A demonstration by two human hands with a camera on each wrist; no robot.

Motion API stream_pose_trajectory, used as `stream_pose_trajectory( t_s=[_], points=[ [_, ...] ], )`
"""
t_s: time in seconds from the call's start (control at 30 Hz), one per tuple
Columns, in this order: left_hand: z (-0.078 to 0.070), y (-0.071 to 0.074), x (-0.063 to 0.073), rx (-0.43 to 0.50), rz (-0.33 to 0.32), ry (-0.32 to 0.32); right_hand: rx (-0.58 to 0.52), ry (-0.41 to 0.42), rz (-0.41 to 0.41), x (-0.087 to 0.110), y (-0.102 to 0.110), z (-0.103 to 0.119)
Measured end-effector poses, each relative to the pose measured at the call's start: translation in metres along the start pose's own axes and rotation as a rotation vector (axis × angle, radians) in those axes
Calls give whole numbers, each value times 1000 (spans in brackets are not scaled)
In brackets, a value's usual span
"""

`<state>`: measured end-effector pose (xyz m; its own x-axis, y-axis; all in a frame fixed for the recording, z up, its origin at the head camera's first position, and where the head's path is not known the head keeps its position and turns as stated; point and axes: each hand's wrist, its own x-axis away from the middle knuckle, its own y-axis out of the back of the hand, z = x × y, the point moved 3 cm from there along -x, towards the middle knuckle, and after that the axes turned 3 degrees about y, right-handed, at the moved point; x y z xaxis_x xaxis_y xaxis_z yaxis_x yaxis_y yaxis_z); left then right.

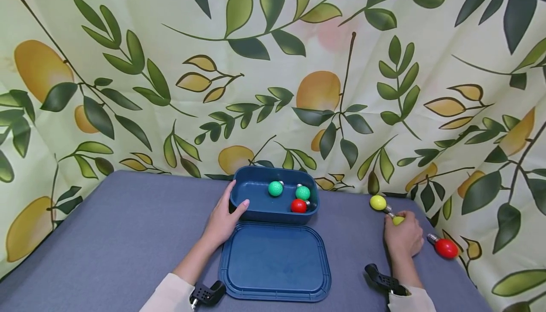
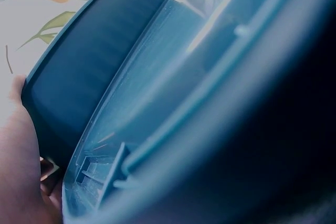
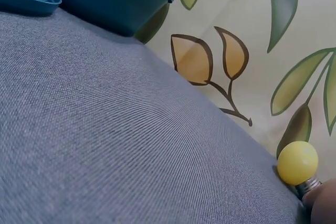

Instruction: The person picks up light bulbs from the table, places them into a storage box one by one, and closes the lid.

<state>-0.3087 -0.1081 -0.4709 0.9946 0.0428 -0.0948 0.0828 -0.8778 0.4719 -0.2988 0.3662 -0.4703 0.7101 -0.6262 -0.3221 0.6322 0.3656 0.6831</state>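
Note:
My left hand [image 1: 222, 217] holds the left end of an open blue plastic box [image 1: 268, 216], its thumb over the front rim and its fingers along the outer side. Inside the box lie two green light bulbs [image 1: 275, 188] and a red light bulb [image 1: 298, 206], toward its right half. At the right of the table, my right hand [image 1: 403, 236] grips a yellow light bulb [image 1: 398, 220], mostly hidden by the fingers, metal base pointing out. Just beyond it rests a second yellow bulb [image 1: 377, 202], which the right wrist view also shows beside a fingertip.
A flat blue lid [image 1: 276, 262] lies on the grey cloth-covered table [image 1: 141, 236], directly in front of the box. Another red bulb [image 1: 446, 248] lies near the table's right edge. Behind the table hangs a curtain [image 1: 264, 75] printed with leaves and fruit.

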Motion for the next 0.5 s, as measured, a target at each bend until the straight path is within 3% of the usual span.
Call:
stream_pose_trajectory(
  t_s=[0.33, 0.5],
  points=[
    [-2, 1, 2, -1, -3, -6, 105, 61, 58, 6, 1, 7],
    [-1, 0, 2, -7, -6, -7, 107, 74, 42, 9, 1, 10]
  ],
)
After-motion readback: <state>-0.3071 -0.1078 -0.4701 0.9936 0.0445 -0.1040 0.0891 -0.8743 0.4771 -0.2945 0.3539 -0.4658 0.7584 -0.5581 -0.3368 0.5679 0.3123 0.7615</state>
